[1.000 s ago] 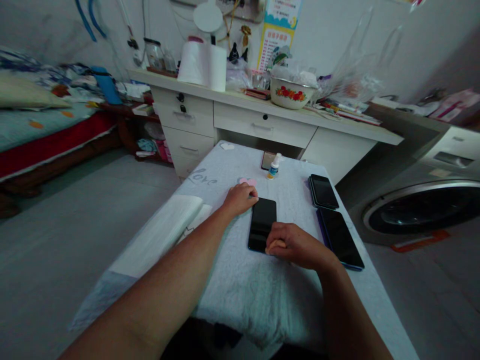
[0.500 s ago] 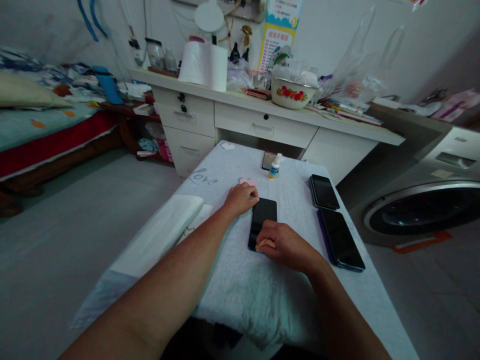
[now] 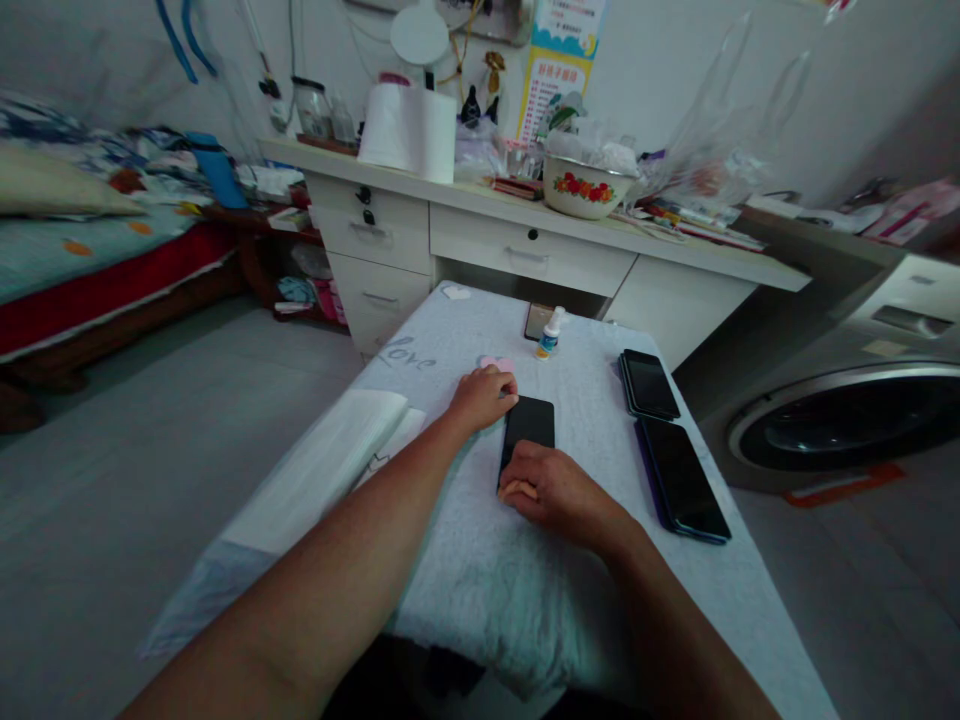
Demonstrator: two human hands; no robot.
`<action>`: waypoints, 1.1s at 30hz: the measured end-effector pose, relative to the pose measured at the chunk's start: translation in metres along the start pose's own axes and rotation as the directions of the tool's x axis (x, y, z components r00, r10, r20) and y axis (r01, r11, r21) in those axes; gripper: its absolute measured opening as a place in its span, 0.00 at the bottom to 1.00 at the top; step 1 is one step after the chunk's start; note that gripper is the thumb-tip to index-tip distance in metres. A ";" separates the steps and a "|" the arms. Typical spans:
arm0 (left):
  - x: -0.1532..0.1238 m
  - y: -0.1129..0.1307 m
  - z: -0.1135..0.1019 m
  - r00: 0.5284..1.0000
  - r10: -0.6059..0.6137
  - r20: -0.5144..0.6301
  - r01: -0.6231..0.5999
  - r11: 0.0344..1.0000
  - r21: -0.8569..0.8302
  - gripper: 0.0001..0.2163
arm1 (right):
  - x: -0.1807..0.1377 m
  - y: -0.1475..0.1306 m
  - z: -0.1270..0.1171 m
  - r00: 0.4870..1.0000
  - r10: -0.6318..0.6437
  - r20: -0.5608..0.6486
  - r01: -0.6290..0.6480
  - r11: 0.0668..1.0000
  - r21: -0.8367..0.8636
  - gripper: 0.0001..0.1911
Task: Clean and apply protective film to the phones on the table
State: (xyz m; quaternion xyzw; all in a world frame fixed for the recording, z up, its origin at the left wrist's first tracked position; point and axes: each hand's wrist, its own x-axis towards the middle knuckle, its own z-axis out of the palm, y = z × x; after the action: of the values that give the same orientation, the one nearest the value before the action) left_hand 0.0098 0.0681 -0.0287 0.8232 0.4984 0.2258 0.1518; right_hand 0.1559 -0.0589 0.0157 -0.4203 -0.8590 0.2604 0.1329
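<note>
A black phone (image 3: 529, 424) lies screen up in the middle of a small table covered with a pale cloth (image 3: 480, 570). My left hand (image 3: 481, 397) rests curled at the phone's top left corner, fingertips pressed against its edge. My right hand (image 3: 553, 488) covers the phone's near end, fingers closed on a small orange thing I cannot make out, pressed to the screen. Two more dark phones lie to the right, a smaller phone (image 3: 649, 383) farther off and a longer phone (image 3: 681, 478) nearer.
A small dropper bottle (image 3: 550, 333) and a dark card (image 3: 537, 320) stand at the table's far end, a pink item (image 3: 496, 363) just beyond my left hand. Folded white paper (image 3: 330, 462) lies at the left edge. Desk (image 3: 525, 240) ahead, washing machine (image 3: 847, 400) right, bed (image 3: 82, 250) left.
My right hand has slid leftward along the near end of the middle phone, still pressing the orange thing on it. My left hand has stayed in place.
</note>
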 end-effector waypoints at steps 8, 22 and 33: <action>0.000 -0.001 0.001 1.000 -0.006 -0.003 0.006 1.000 -0.003 0.07 | -0.010 0.003 -0.015 0.996 0.050 0.070 -0.052 0.998 0.029 0.06; -0.001 0.000 -0.001 1.000 -0.008 0.006 0.009 1.000 -0.025 0.07 | -0.029 0.012 -0.033 0.985 0.118 0.124 -0.122 0.992 0.022 0.11; 0.001 -0.003 0.001 1.000 0.020 -0.004 -0.020 1.000 -0.008 0.08 | -0.024 0.007 -0.030 0.988 0.112 0.104 -0.116 0.993 0.033 0.09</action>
State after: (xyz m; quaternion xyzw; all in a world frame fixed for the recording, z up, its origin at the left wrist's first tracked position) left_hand 0.0086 0.0698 -0.0312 0.8270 0.4898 0.2308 0.1518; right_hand 0.1891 -0.0643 0.0361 -0.4522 -0.8340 0.3054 0.0821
